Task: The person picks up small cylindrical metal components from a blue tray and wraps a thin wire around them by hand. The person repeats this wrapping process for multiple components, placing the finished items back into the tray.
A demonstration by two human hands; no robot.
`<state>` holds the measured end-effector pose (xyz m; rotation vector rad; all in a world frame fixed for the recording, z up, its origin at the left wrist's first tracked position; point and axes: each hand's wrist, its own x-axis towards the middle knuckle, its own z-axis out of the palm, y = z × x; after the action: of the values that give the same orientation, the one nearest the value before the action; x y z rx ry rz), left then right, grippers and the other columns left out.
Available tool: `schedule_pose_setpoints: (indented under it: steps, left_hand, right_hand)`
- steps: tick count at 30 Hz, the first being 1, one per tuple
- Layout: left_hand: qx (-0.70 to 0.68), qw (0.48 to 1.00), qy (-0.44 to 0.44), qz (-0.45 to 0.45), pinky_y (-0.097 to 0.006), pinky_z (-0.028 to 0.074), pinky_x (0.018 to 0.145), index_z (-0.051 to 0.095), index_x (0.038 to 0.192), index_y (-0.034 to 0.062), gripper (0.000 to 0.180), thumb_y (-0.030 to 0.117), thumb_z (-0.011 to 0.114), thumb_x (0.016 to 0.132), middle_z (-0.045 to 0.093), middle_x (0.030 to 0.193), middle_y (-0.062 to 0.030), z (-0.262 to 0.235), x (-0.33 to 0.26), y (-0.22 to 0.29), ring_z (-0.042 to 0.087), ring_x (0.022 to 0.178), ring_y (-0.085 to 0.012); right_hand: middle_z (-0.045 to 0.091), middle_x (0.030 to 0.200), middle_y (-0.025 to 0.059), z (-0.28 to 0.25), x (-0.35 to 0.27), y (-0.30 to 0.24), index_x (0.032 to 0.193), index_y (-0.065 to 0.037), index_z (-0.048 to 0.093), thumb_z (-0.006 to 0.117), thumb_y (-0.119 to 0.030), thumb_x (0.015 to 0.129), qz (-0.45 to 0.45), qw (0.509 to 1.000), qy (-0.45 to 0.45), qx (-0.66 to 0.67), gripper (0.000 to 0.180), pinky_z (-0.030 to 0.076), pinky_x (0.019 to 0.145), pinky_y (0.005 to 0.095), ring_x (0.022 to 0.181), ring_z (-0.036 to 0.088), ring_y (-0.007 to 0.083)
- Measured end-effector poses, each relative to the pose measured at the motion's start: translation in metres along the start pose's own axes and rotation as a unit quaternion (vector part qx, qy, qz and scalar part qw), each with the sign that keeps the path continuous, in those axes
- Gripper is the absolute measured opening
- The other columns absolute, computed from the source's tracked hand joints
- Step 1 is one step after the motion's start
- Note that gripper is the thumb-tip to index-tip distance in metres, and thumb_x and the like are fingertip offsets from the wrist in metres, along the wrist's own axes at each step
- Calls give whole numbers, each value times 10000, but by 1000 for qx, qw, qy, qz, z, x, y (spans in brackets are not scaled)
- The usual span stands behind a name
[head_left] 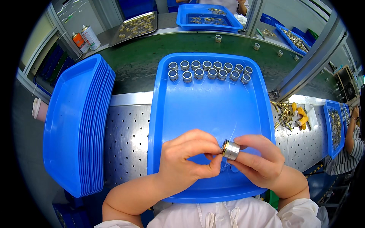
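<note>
Over the near half of a blue plastic tray (213, 104), my right hand (264, 161) grips a short silver metal ring (232, 151) between thumb and fingers. The ring lies on its side, its open end facing left, with dark and yellowish material inside. My left hand (182, 155) is closed in a pinch at that open end; what the fingertips hold there is too small to make out. Thin pale threads or wires stick out near the ring. Two rows of similar rings (199, 73) stand upright along the tray's far end, fine wires trailing from them.
Left of the tray leans a stack of blue trays (100, 125). Beyond runs a green conveyor belt (133, 72) carrying a few rings. A metal tray (156, 22) and two spray cans (91, 38) stand behind it. Brass-coloured pieces (285, 114) lie right; a person in stripes (355, 144) sits farther right.
</note>
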<state>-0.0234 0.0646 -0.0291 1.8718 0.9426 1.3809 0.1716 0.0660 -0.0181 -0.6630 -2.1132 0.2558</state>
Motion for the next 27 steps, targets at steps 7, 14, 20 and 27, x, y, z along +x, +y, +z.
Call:
schedule_pose_setpoints:
  steps: [7, 14, 20, 27]
  left_hand:
    - [51, 998, 6, 24, -242, 492, 523, 639, 744, 52, 171, -6, 730, 610, 630, 770, -57, 1, -2, 4, 609, 610, -145]
    - [-25, 999, -20, -35, -242, 507, 663, 658, 892, 12, 347, -48, 747, 561, 629, 908, -111, -3, 4, 7, 623, 829, -164]
    - [-83, 994, -50, -41, -289, 511, 755, 650, 976, 15, 405, 2, 787, 595, 621, 1008, -126, -1, 6, 7, 609, 959, -210]
    - [-75, 992, -98, -8, -298, 528, 752, 655, 968, 10, 344, -11, 758, 640, 624, 1012, -124, -8, 6, 9, 631, 885, -215]
  right_hand:
    - [615, 972, 138, 1, -3, -1, 892, -14, 674, 784, -43, 629, 52, 997, -10, 48, 287, 524, 596, 279, 706, 630, 207]
    - [611, 996, 151, -4, -1, 2, 891, -10, 673, 768, 6, 637, 51, 997, 8, 55, 271, 532, 627, 285, 748, 633, 204]
    - [608, 1030, 159, -7, -2, 4, 890, -2, 668, 764, 36, 646, 67, 991, -17, 114, 266, 541, 658, 283, 780, 642, 195]
    - [609, 1037, 153, -6, -1, -3, 910, -11, 665, 770, 28, 658, 111, 976, -17, 186, 276, 539, 667, 274, 794, 648, 183]
